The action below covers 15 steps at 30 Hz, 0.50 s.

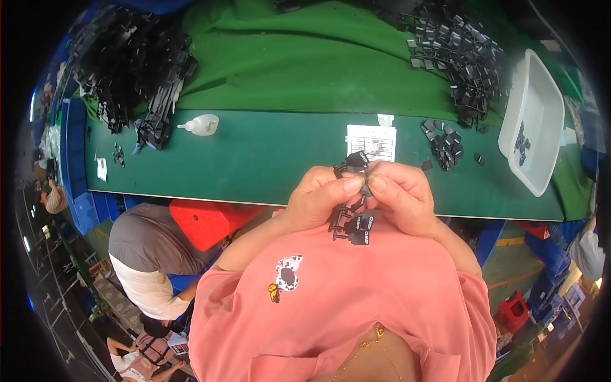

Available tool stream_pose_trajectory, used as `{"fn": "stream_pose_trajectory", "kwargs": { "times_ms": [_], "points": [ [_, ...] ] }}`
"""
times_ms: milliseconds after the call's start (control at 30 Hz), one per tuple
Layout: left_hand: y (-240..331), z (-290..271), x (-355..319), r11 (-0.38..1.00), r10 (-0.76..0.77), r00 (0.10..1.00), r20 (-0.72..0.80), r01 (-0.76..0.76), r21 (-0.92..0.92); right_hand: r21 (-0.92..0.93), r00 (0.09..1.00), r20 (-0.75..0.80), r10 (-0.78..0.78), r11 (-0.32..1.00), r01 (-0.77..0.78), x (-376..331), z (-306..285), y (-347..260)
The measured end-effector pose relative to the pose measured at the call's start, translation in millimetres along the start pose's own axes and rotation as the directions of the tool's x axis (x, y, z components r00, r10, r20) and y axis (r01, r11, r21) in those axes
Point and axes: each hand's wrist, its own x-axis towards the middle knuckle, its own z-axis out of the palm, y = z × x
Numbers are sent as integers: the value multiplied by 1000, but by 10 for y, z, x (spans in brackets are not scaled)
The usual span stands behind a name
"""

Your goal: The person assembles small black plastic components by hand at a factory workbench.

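My left hand [324,194] and my right hand [402,193] meet in front of my chest, at the near edge of the green table. Between them is a black plastic frame [340,230] with several flat black pieces attached, some bearing white print. The left fingers are closed round the frame. The right thumb and fingers pinch at one of its pieces, thumb tip against thumb tip; the exact spot is hidden by my fingers. Just beyond my hands lies a printed paper sheet [382,141]. Loose black pieces [447,148] form a small pile to its right.
Black frames heap up at the far left [127,57] and far right [455,57] on a green cloth [293,57]. A white tub [531,121] holds some black pieces. A clear bottle [202,125] lies left. Another person [153,261] sits at my left.
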Motion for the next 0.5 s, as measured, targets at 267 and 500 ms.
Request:
{"fn": "stream_pose_trajectory", "kwargs": {
  "times_ms": [267,500],
  "points": [
    [-100,-201,4,934,303,946,113,-272,-233,496,967,-253,-17,856,145,-32,-39,-143],
    [90,-130,-173,981,62,998,-27,-56,187,307,975,29,219,926,-218,83,-141,-54]
  ]
}}
